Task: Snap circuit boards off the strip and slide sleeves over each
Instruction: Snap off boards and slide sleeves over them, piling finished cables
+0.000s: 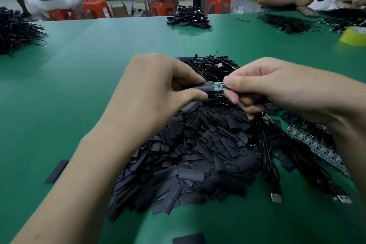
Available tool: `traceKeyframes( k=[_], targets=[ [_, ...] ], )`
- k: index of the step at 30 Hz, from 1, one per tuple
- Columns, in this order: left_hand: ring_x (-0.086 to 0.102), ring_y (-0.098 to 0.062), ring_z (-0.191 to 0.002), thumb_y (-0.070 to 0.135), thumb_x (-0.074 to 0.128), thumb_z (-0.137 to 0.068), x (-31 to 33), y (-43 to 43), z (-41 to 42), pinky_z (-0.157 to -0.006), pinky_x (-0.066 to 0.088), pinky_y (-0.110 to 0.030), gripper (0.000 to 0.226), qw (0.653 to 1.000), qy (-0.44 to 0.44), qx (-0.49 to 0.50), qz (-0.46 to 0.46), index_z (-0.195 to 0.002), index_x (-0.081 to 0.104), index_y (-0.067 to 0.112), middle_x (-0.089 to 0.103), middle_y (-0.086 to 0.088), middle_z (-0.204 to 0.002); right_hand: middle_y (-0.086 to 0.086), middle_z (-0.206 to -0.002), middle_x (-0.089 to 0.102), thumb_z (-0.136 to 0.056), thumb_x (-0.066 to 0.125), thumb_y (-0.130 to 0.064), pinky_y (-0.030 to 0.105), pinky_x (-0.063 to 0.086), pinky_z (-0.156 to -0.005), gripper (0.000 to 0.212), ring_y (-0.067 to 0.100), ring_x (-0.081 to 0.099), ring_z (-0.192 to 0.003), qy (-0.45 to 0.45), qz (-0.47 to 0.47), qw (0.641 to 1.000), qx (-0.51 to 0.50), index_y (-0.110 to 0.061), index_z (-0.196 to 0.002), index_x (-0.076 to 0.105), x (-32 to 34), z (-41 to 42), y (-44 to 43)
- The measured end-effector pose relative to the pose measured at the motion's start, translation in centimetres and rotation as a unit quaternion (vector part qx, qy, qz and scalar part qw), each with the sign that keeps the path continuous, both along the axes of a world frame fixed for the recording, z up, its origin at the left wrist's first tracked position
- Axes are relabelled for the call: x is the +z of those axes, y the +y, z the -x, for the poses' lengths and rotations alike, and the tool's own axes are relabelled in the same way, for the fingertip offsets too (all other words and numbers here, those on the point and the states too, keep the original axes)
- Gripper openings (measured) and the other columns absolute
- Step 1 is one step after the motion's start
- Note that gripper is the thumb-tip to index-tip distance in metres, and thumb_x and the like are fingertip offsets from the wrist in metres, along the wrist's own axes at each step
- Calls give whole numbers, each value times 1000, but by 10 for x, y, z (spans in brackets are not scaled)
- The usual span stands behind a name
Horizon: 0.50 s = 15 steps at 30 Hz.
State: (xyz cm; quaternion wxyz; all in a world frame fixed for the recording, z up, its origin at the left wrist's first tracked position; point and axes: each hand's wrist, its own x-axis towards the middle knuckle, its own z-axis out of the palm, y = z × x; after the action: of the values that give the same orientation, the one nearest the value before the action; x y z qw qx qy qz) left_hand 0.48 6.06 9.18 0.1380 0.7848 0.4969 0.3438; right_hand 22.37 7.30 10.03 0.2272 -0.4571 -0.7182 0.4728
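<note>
Circuit board, left end inside sleeve

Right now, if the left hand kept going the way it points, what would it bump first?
Probably the right hand, whose fingertips pinch the green circuit board. The left hand holds its black sleeve on that board's other end.

even overhead light, soft shadows, sharp centre, wide-angle bending at edges, slight background blur.
</note>
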Motion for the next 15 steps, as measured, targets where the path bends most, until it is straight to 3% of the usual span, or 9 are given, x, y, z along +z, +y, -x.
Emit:
traceKeyframes(
  k=[6,9,15],
  targets=[
    [64,13,-75,35,86,-78,2,-2,-2,-69,49,-6,24,999,17,-34,-21,-102,81,35,72,28,-86,-1,-56,35,-103,50,-32,25,45,-57,42,15,34,-50,3,1,1000,7,-14,-67,62,-1,2,0],
    [63,13,-73,34,86,-78,0,-1,-2,-69,49,-6,23,999,9,-36,-23,-100,81,33,70,27,-81,-1,-56,34,-104,49,-31,25,46,-56,42,15,33,-50,11,3,1000,8,-13,-68,61,-3,3,0],
    [65,6,-79,34,83,-83,-1,-1,-4,-73,51,-13,23,998,-12,-43,-34,-106,81,31,73,21,-90,-2,-57,33,-98,52,-38,24,45,-55,40,16,32,-51,27,4,999,23,-15,-68,64,-3,3,0]
  ],
)
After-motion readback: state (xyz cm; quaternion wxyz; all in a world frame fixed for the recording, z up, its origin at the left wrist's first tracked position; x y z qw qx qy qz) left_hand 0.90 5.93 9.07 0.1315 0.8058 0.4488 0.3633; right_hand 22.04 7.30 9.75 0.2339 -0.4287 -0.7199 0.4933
